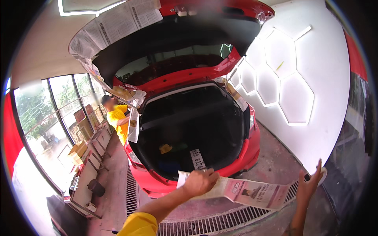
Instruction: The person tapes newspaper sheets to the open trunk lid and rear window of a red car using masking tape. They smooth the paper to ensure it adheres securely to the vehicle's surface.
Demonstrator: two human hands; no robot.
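My left hand (201, 183) is closed on the upper edge of a long strip of newspaper (256, 193), a little behind the red car's rear bumper. The strip hangs to the right with its printed side showing. Past its right end, my right hand (309, 185) is raised with its fingers spread. A pale, round-edged thing (324, 175) shows just behind those fingers; whether the hand touches it I cannot tell. In front of me the car's boot (185, 129) is open, with a licence plate (197, 159) and a crumpled yellow cloth (165, 148) inside.
The raised tailgate (177, 74) has newspaper (114, 29) along its edge. A co-worker in yellow (117, 118) works at the car's left side. Floor grating (204, 225) curves behind the bumper. A bench (84, 183) and dark bin (96, 187) stand left; a white wall (330, 98) rises right.
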